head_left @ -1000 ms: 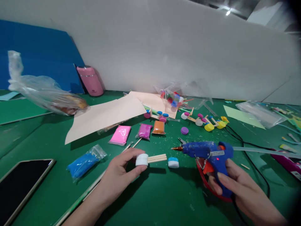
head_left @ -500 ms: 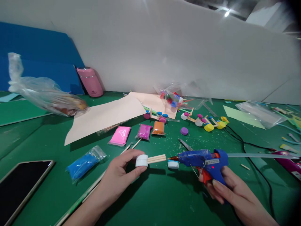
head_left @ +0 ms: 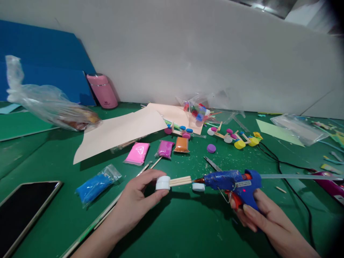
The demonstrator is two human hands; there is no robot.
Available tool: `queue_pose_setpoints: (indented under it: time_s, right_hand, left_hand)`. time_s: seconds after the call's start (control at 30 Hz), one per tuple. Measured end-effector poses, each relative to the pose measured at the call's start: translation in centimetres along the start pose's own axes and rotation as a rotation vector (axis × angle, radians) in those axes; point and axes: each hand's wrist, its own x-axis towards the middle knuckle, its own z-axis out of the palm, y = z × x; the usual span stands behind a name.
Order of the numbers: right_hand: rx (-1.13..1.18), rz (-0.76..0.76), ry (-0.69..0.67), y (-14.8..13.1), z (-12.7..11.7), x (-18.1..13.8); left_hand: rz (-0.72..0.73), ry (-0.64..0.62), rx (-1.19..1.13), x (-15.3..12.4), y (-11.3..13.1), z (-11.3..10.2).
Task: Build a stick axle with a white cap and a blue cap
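Between its thumb and fingers, my left hand (head_left: 139,195) pinches a white bottle cap (head_left: 162,183). Several short wooden sticks (head_left: 180,181), side by side, stick out of the cap toward the right. My right hand (head_left: 266,213) grips a blue hot glue gun (head_left: 228,179) with a red trigger and a small red light showing. Its brown nozzle tip points left, at the free ends of the sticks; whether it touches them I cannot tell. Below the nozzle, another white cap (head_left: 198,187) lies on the table. A clear glue stick (head_left: 298,176) runs out of the gun's back.
Clay packets in blue (head_left: 98,184), pink (head_left: 137,153), purple (head_left: 165,149) and orange (head_left: 182,144) lie ahead. Scissors (head_left: 212,163) and small bottle-cap cars (head_left: 228,136) sit farther back. A phone (head_left: 24,215) is at left; a black cable (head_left: 288,186) crosses the right.
The sticks' ends and the glue gun's nozzle have come slightly closer together. Both hands keep their holds, and the view has shifted a little.
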Motion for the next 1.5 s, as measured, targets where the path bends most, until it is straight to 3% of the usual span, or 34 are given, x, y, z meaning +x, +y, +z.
queue_pose_setpoints:
  time_s: [1.13,1.5]
  right_hand:
    - [-0.019,-0.050,0.012,-0.55,0.04,0.53]
    - [-0.015,-0.004,-0.023,-0.03,-0.22,-0.03]
  left_hand:
    - [0.010,-0.009,0.045,0.16,0.27,0.01]
    - [-0.012,0.000,0.019,-0.05,0.05,0.03]
